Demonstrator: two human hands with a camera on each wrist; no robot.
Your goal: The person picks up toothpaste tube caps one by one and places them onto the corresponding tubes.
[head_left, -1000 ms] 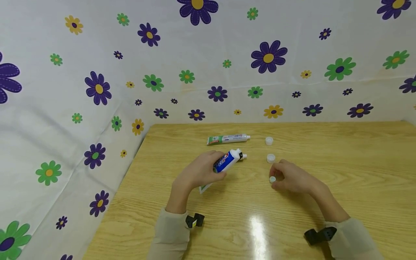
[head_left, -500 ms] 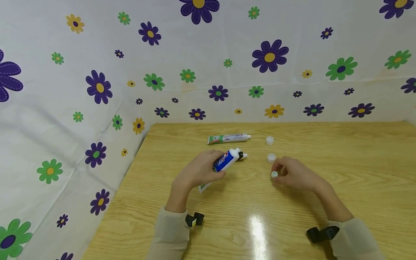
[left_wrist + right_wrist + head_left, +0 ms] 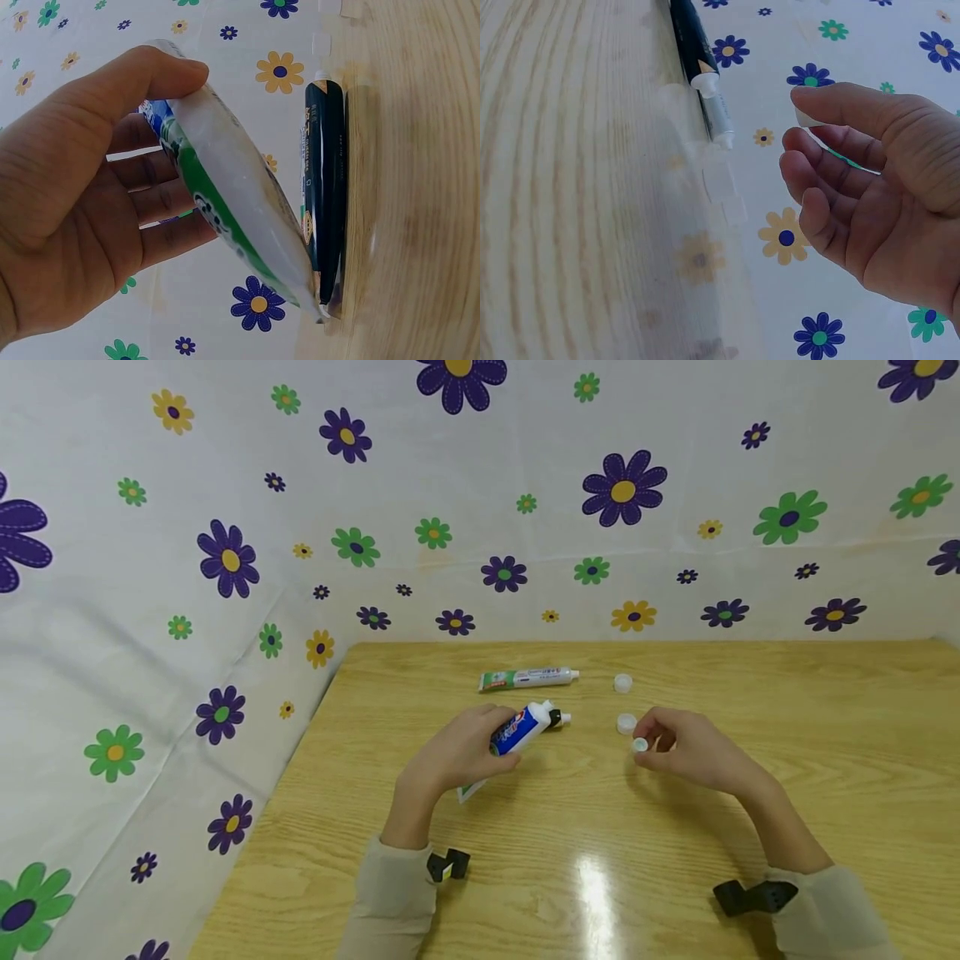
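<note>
Toothpaste (image 3: 519, 729) is over the bench (image 3: 810, 735), held in bent fingers of the left hand (image 3: 457, 750), maybe to leave its top free. The right hand (image 3: 697, 750) pinches a small cap (image 3: 640, 745). Near the far edge, another tube (image 3: 528, 678) faces a loose cap (image 3: 622, 682), maybe its own.

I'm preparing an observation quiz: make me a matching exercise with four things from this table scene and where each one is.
1. blue-and-white tube
2. silver-and-green tube
3. smallest white cap
4. dark tube

a. pinched by the right hand
b. lying on the table, partly hidden by the left hand in the head view
c. held by the left hand
d. lying near the table's back edge

Pairs: 1-c, 2-d, 3-a, 4-b
</note>
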